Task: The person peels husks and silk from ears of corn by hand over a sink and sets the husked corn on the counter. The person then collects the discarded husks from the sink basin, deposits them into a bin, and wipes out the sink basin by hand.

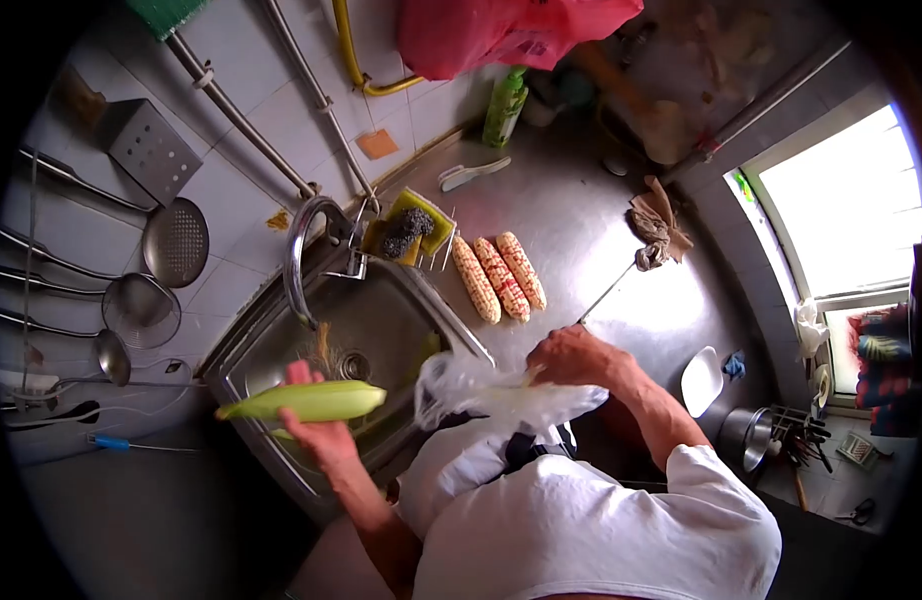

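Observation:
My left hand (319, 430) is closed around an ear of corn (331, 400) with its pale green husk on, held over the metal sink (271, 455). A clear plastic bag (526, 400) hangs crumpled in front of my body. The fingers of my right hand (573, 357) are curled at the bag's upper edge, gripping it. What the bag contains, if anything, I cannot make out. Beyond my right hand, husked corn cobs (489, 278) with red-speckled kernels lie side by side on the steel counter (571, 215).
A curved faucet (299, 262) rises at the sink's back corner, beside a rack with sponges (436, 222) and a scouring pad (409, 228). A brush (475, 173), a green bottle (506, 108) and a brown cloth (659, 228) sit farther back. Ladles and strainers (176, 243) hang left.

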A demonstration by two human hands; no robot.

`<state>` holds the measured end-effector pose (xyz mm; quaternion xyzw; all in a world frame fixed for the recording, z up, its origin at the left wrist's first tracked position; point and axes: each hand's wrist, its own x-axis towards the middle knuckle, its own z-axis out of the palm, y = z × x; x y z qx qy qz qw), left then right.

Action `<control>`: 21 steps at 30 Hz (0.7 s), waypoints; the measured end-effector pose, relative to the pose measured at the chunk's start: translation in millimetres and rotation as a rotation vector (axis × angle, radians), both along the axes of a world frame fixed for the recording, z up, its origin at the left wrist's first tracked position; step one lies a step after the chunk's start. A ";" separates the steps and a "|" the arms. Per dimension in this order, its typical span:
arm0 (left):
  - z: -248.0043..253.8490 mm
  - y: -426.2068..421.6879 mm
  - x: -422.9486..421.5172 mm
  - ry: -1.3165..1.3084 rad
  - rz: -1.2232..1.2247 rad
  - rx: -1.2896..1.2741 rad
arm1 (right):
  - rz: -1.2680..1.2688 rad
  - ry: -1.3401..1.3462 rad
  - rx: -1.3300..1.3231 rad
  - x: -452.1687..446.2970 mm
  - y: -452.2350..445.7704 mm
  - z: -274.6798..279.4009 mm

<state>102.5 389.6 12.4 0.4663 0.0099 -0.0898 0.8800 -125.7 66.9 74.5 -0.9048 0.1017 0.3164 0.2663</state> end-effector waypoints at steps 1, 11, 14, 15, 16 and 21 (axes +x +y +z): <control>-4.4 17.7 6.6 0.039 0.047 -0.064 | 0.035 -0.008 -0.104 -11.0 -9.7 -5.6; -30.4 113.5 -11.6 0.100 0.237 0.345 | -0.888 -0.257 -0.696 -101.4 -125.9 16.4; -45.1 110.7 -15.1 0.154 0.224 0.417 | -0.844 -0.325 -0.695 -135.3 -153.0 -73.3; -49.8 104.3 -14.6 0.145 0.218 0.450 | -0.800 -0.292 -0.619 -135.6 -151.2 -88.3; -52.7 98.5 -14.4 0.138 0.217 0.483 | -0.807 -0.128 -0.653 -135.6 -146.7 -104.0; -56.2 87.2 -13.9 0.046 0.107 0.585 | -0.730 -0.583 -0.865 -52.1 -78.9 -79.9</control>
